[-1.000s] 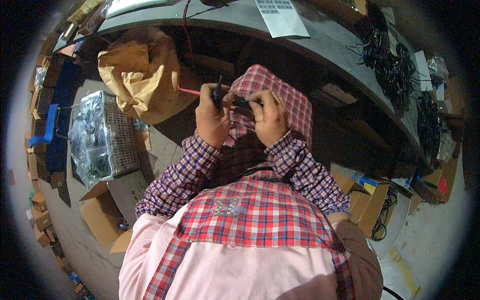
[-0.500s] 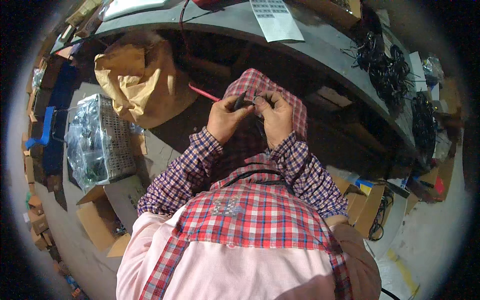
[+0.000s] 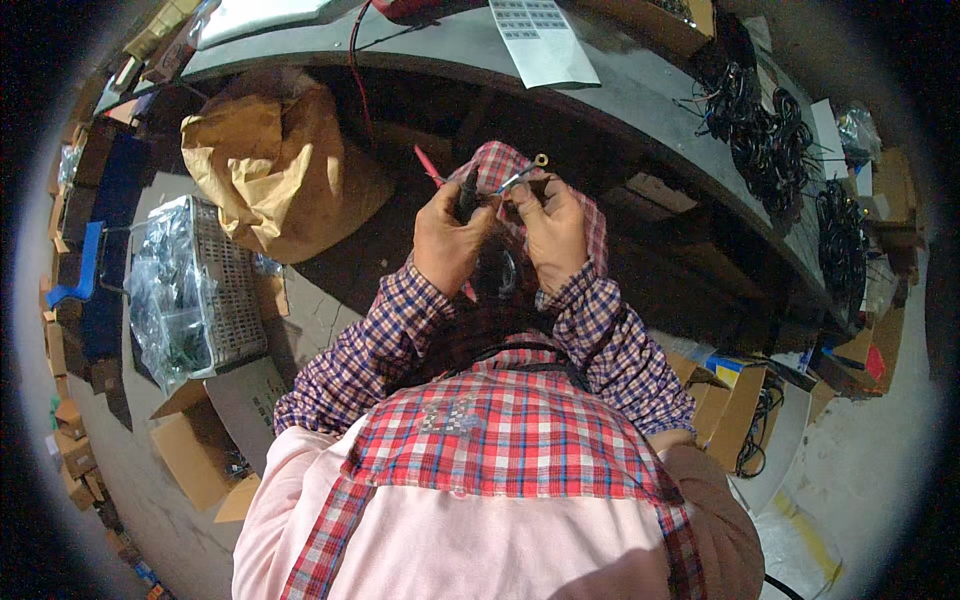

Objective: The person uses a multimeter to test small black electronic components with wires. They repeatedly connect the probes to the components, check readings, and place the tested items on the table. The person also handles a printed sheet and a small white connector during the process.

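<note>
Both of my hands are raised close together over my lap. My left hand [image 3: 447, 240] is closed around a black tapered piece [image 3: 468, 192] that stands up past the thumb. A slim red stick-like thing [image 3: 428, 163] pokes out beyond the same hand; its kind I cannot make out. My right hand [image 3: 555, 232] pinches a short wire with a brass-coloured ring terminal [image 3: 541, 160], which points up and away to the right. The wire's other end reaches toward the left fingertips; whether it touches them is unclear. Dark cable hangs between my wrists, mostly in shadow.
A grey bench [image 3: 420, 42] curves across ahead, with a printed sheet [image 3: 545, 45] and bundles of black cables [image 3: 755, 130] on it. To the left are a brown paper-covered bundle [image 3: 270, 165], a white basket [image 3: 225, 290] with plastic bags, and a cardboard box [image 3: 195, 455].
The ring terminal has come into sight above my right fingers. The red stick has swung more upright and closer to my left hand, and the black piece stands more upright.
</note>
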A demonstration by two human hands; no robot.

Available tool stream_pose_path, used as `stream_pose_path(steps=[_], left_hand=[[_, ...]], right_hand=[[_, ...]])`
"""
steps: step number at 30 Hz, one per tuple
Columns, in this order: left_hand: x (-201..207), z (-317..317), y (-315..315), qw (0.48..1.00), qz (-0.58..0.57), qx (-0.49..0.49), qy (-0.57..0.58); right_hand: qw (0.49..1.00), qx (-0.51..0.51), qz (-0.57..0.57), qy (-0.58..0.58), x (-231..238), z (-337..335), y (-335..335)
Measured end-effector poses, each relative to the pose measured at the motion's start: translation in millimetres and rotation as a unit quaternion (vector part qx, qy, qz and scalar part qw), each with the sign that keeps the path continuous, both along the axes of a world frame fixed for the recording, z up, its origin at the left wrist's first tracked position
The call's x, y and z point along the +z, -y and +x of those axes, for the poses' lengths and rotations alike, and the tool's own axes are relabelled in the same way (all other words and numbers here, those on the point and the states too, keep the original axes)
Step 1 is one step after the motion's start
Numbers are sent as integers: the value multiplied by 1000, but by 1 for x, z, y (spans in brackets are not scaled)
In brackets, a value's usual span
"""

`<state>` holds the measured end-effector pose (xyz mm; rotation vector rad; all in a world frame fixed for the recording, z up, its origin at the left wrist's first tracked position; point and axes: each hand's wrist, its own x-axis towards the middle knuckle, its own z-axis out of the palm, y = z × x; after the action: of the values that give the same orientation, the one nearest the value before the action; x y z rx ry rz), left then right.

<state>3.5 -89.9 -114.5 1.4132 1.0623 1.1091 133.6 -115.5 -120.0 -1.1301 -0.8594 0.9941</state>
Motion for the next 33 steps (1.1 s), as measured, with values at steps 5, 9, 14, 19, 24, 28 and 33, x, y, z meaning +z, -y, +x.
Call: stream_pose_path(steps=[5, 9, 14, 19, 24, 28, 33], left_hand=[[8, -2, 1, 999, 6, -4, -32], [6, -7, 2, 999, 23, -21, -27], [63, -33, 5, 960, 173, 67, -211], [89, -52, 1, 863, 351, 54, -358], [91, -51, 9, 835, 333, 16, -437], [82, -50, 8, 853, 326, 23, -406], [81, -46, 6, 860, 331, 27, -388]], right_hand=[[991, 39, -24, -123, 20, -9, 6], [993, 56, 3, -104, 21, -3, 3], [995, 92, 31, 32, 32, 13, 2], [972, 118, -4, 203, 27, 20, 9], [975, 113, 8, 191, 23, 14, 11], [982, 134, 2, 133, 18, 13, 10], [986, 142, -8, 91, 21, 10, 10]])
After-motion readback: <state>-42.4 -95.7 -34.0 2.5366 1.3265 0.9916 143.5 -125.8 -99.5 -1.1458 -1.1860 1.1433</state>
